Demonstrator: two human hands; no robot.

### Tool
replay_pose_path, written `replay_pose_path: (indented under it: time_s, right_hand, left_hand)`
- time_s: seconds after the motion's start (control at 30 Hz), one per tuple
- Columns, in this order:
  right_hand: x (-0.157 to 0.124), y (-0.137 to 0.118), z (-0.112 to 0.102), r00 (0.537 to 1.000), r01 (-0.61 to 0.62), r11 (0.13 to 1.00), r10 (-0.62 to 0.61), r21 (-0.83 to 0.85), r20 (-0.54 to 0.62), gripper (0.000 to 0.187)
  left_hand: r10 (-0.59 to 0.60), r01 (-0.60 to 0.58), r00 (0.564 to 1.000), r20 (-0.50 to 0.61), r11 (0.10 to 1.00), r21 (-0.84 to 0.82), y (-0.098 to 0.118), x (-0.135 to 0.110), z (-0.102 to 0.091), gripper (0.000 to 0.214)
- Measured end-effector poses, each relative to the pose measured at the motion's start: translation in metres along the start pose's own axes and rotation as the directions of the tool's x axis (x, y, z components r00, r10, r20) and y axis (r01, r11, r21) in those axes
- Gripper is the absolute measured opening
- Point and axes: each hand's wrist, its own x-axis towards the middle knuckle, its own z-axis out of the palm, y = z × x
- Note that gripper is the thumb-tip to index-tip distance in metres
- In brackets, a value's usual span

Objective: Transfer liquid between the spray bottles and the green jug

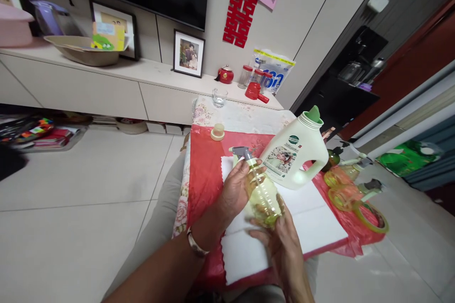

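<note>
A clear yellow spray bottle [262, 194] with a grey trigger head is held tilted above a white cloth [245, 255]. My left hand [234, 187] wraps round its neck, just under the trigger. Lower down, my right hand [284, 241] grips the bottle near its base, thumb and fingers on either side. Behind the bottle stands a large cream detergent jug [287, 151], uncapped, its green spout showing. Its loose cap [217, 131] appears to be the pale cup-shaped piece on the red table cover [204, 165].
At the table's right edge several spray bottles [343, 196] lie near a roll of yellow tape [377, 220]. A glass cup [219, 98] stands at the far left. On the cabinet behind are a red scoop [254, 91], jars [245, 77] and a framed photo [189, 54].
</note>
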Motion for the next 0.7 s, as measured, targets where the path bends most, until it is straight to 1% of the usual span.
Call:
replay_pose_path:
  time_s: [0.03, 0.07, 0.1, 0.13, 0.17, 0.2, 0.23, 0.27, 0.3, 0.37, 0.43, 0.5, 0.57, 0.63, 0.67, 0.7]
  right_hand:
    - [0.0, 0.0, 0.0, 0.991, 0.107, 0.98, -0.119, -0.167, -0.06, 0.083]
    - [0.0, 0.0, -0.001, 0.957, 0.222, 0.903, -0.273, -0.368, -0.094, 0.082]
    - [0.001, 0.0, -0.001, 0.902, 0.314, 0.772, -0.424, -0.553, -0.08, 0.08]
    - [0.001, 0.0, -0.002, 0.844, 0.374, 0.626, -0.536, -0.684, -0.029, 0.079]
    - [0.002, 0.001, -0.003, 0.797, 0.416, 0.509, -0.603, -0.753, 0.032, 0.076]
    - [0.002, 0.002, -0.004, 0.768, 0.441, 0.442, -0.636, -0.781, 0.074, 0.072]
    - [0.001, 0.003, -0.005, 0.762, 0.451, 0.424, -0.641, -0.785, 0.091, 0.07]
    - [0.0, 0.004, -0.006, 0.775, 0.445, 0.443, -0.626, -0.778, 0.086, 0.071]
    - [-0.001, 0.005, -0.006, 0.8, 0.423, 0.485, -0.596, -0.765, 0.065, 0.071]
    - [-0.005, 0.008, -0.006, 0.856, 0.353, 0.595, -0.517, -0.722, -0.007, 0.072]
    - [-0.009, 0.01, -0.005, 0.895, 0.284, 0.699, -0.439, -0.657, -0.08, 0.073]
    - [-0.01, 0.01, -0.002, 0.91, 0.239, 0.773, -0.389, -0.588, -0.141, 0.077]
    - [-0.008, 0.009, 0.001, 0.916, 0.217, 0.819, -0.359, -0.531, -0.179, 0.082]
    - [-0.004, 0.007, 0.003, 0.921, 0.216, 0.835, -0.347, -0.505, -0.179, 0.084]
    - [-0.002, 0.006, 0.002, 0.922, 0.23, 0.833, -0.352, -0.503, -0.161, 0.082]
    - [-0.001, 0.005, 0.001, 0.922, 0.254, 0.826, -0.364, -0.503, -0.133, 0.08]
  left_hand:
    - [0.006, -0.006, 1.0, -0.003, 1.0, 0.0, 0.0, 0.0, 0.001, 0.015]
    - [0.006, -0.006, 1.0, 0.0, 1.0, -0.001, 0.0, -0.001, 0.002, 0.016]
    - [0.002, -0.002, 1.0, 0.009, 1.0, 0.0, 0.0, -0.002, 0.003, 0.017]
    - [-0.001, 0.001, 1.0, 0.02, 1.0, 0.004, 0.001, -0.003, 0.005, 0.017]
    - [-0.004, 0.003, 1.0, 0.029, 1.0, 0.011, 0.001, -0.004, 0.006, 0.018]
    - [-0.005, 0.004, 0.999, 0.038, 1.0, 0.022, 0.002, -0.006, 0.007, 0.019]
    - [-0.002, 0.0, 0.999, 0.044, 0.999, 0.033, 0.002, -0.006, 0.007, 0.019]
    - [0.003, -0.005, 0.999, 0.046, 0.999, 0.043, 0.003, -0.007, 0.008, 0.02]
    - [0.005, -0.007, 0.999, 0.049, 0.999, 0.053, 0.003, -0.008, 0.009, 0.022]
    - [0.009, -0.014, 0.999, 0.049, 0.996, 0.084, 0.003, -0.009, 0.013, 0.026]
    - [0.024, -0.029, 0.999, 0.043, 0.99, 0.135, 0.002, -0.013, 0.018, 0.027]
    - [0.039, -0.054, 0.996, 0.077, 0.977, 0.207, 0.0, -0.02, 0.025, 0.032]
    - [0.014, -0.064, 0.985, 0.173, 0.957, 0.284, -0.001, -0.029, 0.03, 0.046]
    - [-0.055, -0.047, 0.965, 0.257, 0.926, 0.376, 0.001, -0.036, 0.032, 0.065]
    - [-0.086, -0.037, 0.96, 0.268, 0.904, 0.425, 0.004, -0.038, 0.032, 0.072]
    - [-0.104, -0.032, 0.961, 0.256, 0.878, 0.478, 0.008, -0.038, 0.032, 0.078]
